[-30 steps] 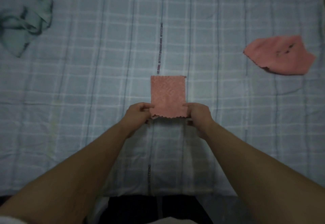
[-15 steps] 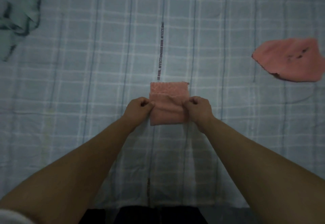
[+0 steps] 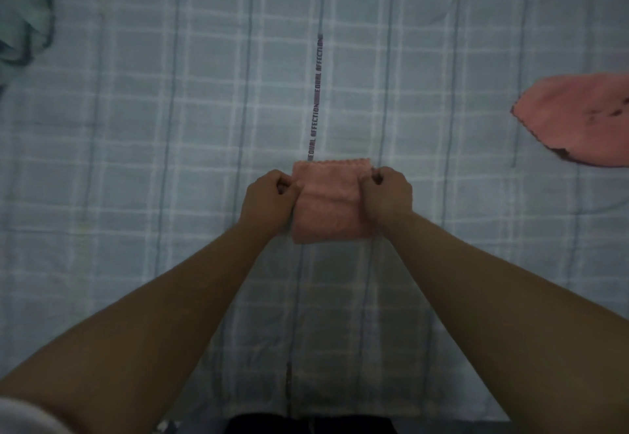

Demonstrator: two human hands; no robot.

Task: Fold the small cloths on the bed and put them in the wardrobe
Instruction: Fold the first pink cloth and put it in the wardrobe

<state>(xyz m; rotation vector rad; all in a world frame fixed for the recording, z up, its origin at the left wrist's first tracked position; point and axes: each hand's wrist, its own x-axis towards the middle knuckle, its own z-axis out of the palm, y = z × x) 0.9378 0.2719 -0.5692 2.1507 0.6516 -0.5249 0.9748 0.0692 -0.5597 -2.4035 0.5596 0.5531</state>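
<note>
A small pink cloth (image 3: 328, 205) lies folded in a short rectangle on the checked bed sheet (image 3: 204, 127), in the middle of the view. My left hand (image 3: 269, 200) pinches its left edge and my right hand (image 3: 386, 197) pinches its right edge, both fists closed on the upper layer near the far scalloped edge. A second pink cloth (image 3: 582, 120) lies unfolded at the right edge. A crumpled pale green cloth (image 3: 23, 21) lies at the far left. The wardrobe is out of view.
A printed text stripe (image 3: 316, 100) runs up the sheet beyond the folded cloth. My dark trousers (image 3: 306, 425) show at the bottom edge, against the bed's near side.
Both hands carried the cloth's near edge away from me and over onto its far edge, halving its length. The view shifted a little, so the side cloths sit nearer the frame edges.
</note>
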